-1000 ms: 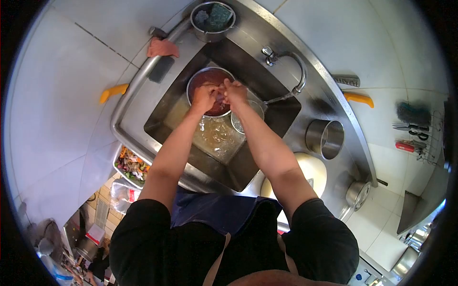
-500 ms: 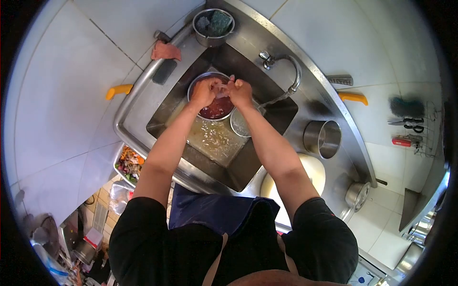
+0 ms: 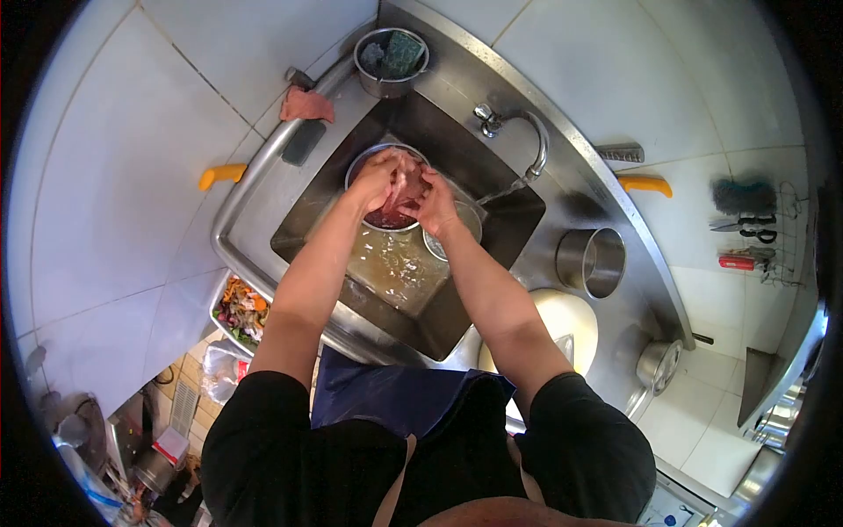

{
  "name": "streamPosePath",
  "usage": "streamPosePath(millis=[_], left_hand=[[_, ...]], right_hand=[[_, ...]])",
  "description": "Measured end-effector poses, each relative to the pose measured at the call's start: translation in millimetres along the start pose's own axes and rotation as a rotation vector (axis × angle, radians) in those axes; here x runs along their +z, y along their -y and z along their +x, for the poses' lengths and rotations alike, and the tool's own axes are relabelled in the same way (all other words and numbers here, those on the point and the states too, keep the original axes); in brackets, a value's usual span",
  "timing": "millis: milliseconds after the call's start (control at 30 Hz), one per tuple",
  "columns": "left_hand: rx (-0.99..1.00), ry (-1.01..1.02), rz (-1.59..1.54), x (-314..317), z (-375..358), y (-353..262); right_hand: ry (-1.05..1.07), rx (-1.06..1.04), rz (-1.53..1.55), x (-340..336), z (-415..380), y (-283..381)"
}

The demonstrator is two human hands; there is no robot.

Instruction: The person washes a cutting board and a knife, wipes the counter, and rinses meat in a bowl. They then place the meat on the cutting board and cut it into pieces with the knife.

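Evidently both hands work at the metal bowl (image 3: 349, 176): a soft reddish piece (image 3: 406, 193) lies between them, over the bowl's opening. The left hand (image 3: 376, 180), at the bowl's left side, has its fingers bent against the piece, though how tightly they close cannot be told. The right hand (image 3: 432, 205), at the bowl's right side, has thumb and fingers loosely parted beside it. Right of the bowl, a faucet (image 3: 542, 143) runs water.
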State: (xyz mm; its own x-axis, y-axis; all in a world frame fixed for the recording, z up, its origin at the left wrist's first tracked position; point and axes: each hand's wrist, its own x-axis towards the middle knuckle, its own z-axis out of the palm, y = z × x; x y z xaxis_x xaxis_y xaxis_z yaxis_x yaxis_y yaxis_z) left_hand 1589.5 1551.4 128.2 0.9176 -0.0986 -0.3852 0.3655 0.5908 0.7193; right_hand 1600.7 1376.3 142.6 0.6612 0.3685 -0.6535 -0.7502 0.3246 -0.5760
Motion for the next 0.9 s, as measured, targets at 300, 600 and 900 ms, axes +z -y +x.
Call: streamPosePath(millis=[300,600,900], left_hand=[[0.034,-0.181,-0.261,-19.9,-9.7,13.2],[-0.135,-0.341,0.002,-11.1,-32.1,55.5],[-0.104,-0.443,0.122,-25.6,-3.1,79.1]], right_hand=[[0.169,-0.046,0.105,-18.1,21.7,-24.8],[0.181,0.065,-0.042,-47.5,66.0,-42.3],[-0.232,-0.092,-0.216,-24.2,58.5,-22.9]])
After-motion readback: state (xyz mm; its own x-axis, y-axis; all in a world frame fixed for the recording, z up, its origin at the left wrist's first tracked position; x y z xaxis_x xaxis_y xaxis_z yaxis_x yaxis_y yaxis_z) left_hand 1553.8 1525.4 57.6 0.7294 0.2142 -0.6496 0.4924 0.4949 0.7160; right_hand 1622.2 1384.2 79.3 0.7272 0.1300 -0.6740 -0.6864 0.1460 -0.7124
